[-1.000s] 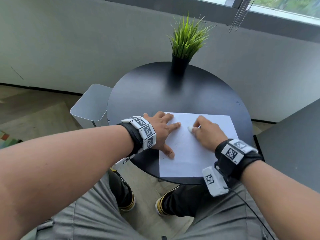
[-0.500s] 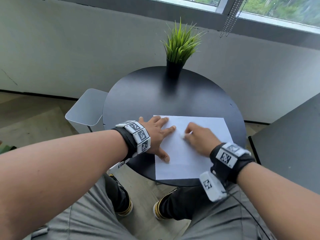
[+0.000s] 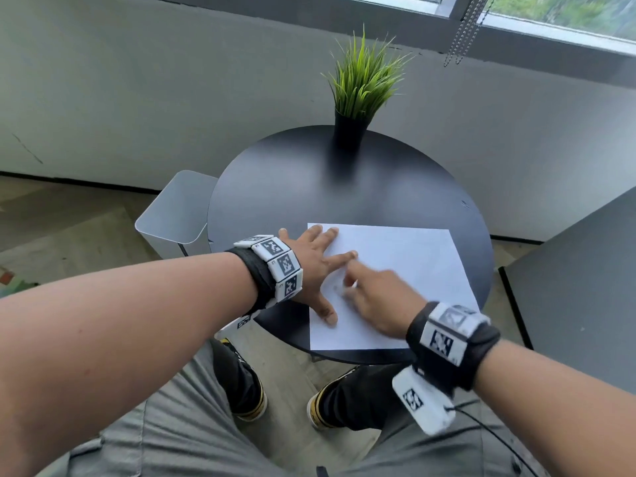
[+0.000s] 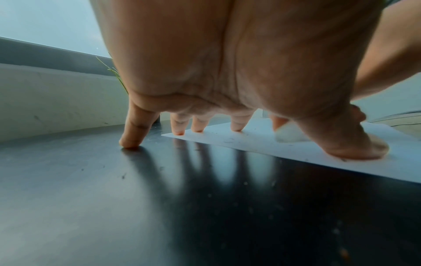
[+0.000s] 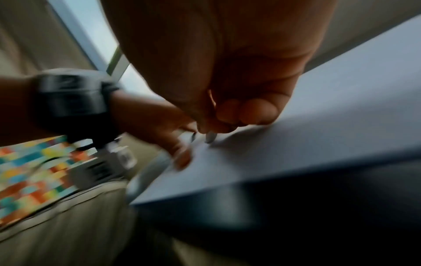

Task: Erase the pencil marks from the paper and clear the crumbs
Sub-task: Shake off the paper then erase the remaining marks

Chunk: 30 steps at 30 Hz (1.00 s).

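A white sheet of paper (image 3: pixel 406 256) lies on the near right part of a round black table (image 3: pixel 309 187). My left hand (image 3: pixel 318 270) presses flat on the sheet's left edge with spread, straight fingers; the little finger rests on the bare table. My right hand (image 3: pixel 371 297), blurred by motion, pinches a small white eraser (image 4: pixel 289 135) and rubs it on the paper just right of the left hand. In the left wrist view, dark crumbs (image 4: pixel 230 141) dot the paper near my fingertips. The right wrist view shows curled fingers (image 5: pixel 248 111) low over the sheet.
A potted green grass plant (image 3: pixel 361 84) stands at the table's far edge. A white bin (image 3: pixel 175 215) sits on the floor left of the table. A grey tabletop (image 3: pixel 578 277) is close on the right. My knees are under the near edge.
My right hand has slid the eraser left and nearer to me across the paper, closer to the left hand. The left hand has stayed pressed on the sheet.
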Tool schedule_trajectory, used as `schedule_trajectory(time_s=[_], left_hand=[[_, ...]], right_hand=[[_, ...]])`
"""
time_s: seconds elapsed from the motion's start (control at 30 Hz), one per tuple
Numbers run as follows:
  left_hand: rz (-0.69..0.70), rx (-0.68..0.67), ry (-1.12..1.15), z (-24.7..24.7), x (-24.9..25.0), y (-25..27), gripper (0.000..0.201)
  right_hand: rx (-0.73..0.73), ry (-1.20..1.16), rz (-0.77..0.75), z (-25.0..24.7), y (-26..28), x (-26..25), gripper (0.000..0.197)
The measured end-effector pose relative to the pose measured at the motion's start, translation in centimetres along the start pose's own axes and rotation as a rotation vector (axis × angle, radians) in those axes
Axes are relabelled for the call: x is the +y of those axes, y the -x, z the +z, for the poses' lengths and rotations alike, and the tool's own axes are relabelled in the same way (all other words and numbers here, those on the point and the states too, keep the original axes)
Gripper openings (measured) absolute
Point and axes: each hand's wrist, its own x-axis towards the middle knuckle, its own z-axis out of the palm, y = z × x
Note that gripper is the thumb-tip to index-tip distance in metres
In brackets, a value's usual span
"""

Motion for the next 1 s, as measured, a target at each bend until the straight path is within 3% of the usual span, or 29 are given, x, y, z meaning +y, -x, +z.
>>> schedule_trajectory(time_s=[0.07, 0.2, 0.33, 0.37, 0.5, 0.63, 0.7, 0.8, 0.93, 1.0], left_hand=[[0.001, 0.002, -0.009, -0.1, 0.0, -0.1, 0.130], [-0.005, -0.002, -0.015, -0.1, 0.1, 0.0, 0.129], [-0.001, -0.001, -0.025, -0.2, 0.2, 0.0, 0.130], [0.001, 0.004, -0.027, -0.1, 0.2, -0.1, 0.131], [0.001, 0.025, -0.037, 0.0, 0.1, 0.0, 0.130], [-0.002, 0.021, -0.030, -0.1, 0.2, 0.0, 0.131], [-0.001, 0.026, -0.034, 0.0, 0.2, 0.0, 0.130], [-0.004, 0.028, -0.042, 0.1, 0.1, 0.0, 0.130], [-0.002, 0.017, -0.047, 0.0, 0.1, -0.2, 0.129], [0.004, 0.010, -0.040, -0.1, 0.2, -0.1, 0.127]], right_hand=[[-0.047, 0.021, -0.026, 0.0, 0.0, 0.2, 0.014], [0.183, -0.095, 0.188, -2.7, -2.2, 2.8, 0.017], [-0.045, 0.012, -0.060, 1.3, 0.6, -0.6, 0.011], [-0.045, 0.012, -0.053, 0.9, 0.4, -0.5, 0.011], [0.207, -0.097, 0.168, -1.9, -2.2, 2.1, 0.015], [-0.003, 0.007, -0.056, 1.4, 0.5, -0.9, 0.012], [0.013, 0.009, 0.010, 0.0, -0.4, 0.1, 0.015], [0.175, -0.057, 0.168, -2.5, -1.7, 2.5, 0.019], [-0.058, 0.033, -0.056, 0.9, 1.5, -0.1, 0.011], [-0.059, 0.036, -0.029, -0.1, 0.9, 0.5, 0.012]])
